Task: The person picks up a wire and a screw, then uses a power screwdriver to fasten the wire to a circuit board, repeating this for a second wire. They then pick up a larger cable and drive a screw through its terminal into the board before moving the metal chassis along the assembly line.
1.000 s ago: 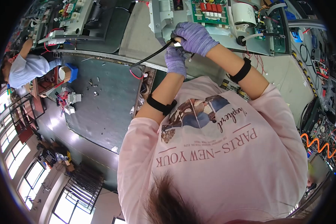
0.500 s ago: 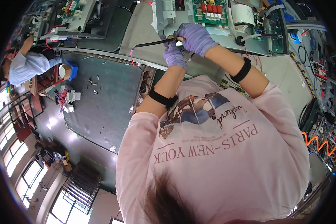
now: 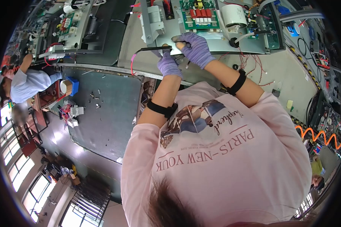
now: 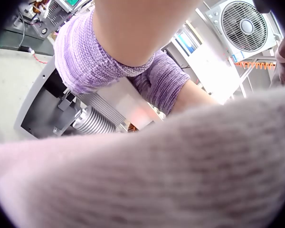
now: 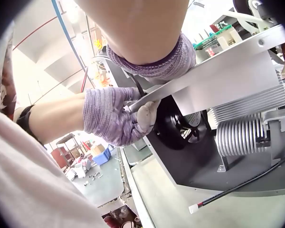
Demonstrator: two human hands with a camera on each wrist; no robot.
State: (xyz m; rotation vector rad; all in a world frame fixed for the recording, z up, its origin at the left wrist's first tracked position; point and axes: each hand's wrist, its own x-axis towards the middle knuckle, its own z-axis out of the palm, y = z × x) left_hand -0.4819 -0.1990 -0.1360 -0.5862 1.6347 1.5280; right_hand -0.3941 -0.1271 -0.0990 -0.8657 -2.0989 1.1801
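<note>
In the head view my left hand [image 3: 169,65], in a purple knit glove, pinches a black-sleeved cable [image 3: 152,48] at its fingertips. The cable lies nearly level, and a pink wire [image 3: 132,63] hangs from its left end. My right hand [image 3: 196,48] is gloved too, its fingers bent beside the front edge of a metal chassis [image 3: 219,47]; whether they hold anything I cannot tell. In the right wrist view the left glove [image 5: 111,116] is at the end of the chassis panel [image 5: 218,71], near a black fan [image 5: 178,128]. The right fingers are hidden behind that panel.
The chassis carries a green circuit board [image 3: 199,17] and a white cylinder [image 3: 233,16]. Thin red wires [image 3: 254,64] trail over the bench at right. A second unit [image 3: 70,30] stands at left. Another person [image 3: 28,75] works beyond the dark table [image 3: 106,109].
The right hand has come off the black cable, which stays in the left hand and has turned from sloping to level. The head view has shifted slightly.
</note>
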